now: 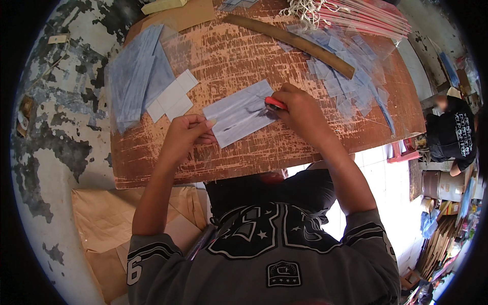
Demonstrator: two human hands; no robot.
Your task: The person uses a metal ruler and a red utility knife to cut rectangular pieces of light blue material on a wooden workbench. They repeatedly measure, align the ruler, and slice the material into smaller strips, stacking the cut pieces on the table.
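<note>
A pale grey rectangular sheet (pixel 238 118), glossy and with dark reflections on it, lies slanted on the worn wooden table (pixel 229 165). My left hand (pixel 190 134) pinches its left edge, thumb on top and fingers partly hidden beneath. In my right hand (pixel 300 109) is a red-handled cutter knife (pixel 276 103), its thin tip pointing left over the sheet's upper right part. Just beyond my left hand lie white paper pieces (pixel 173 96) with faint lines. Whether the sheet is one layer or several, I cannot tell.
Bluish clear plastic sheets (pixel 137 76) are piled at the left. A long brown wooden strip (pixel 290 43) crosses plastic offcuts (pixel 345 84) at the right. Red sticks with white strings (pixel 351 18) lie at the far right. Another person (pixel 450 129) is beyond the table's right side.
</note>
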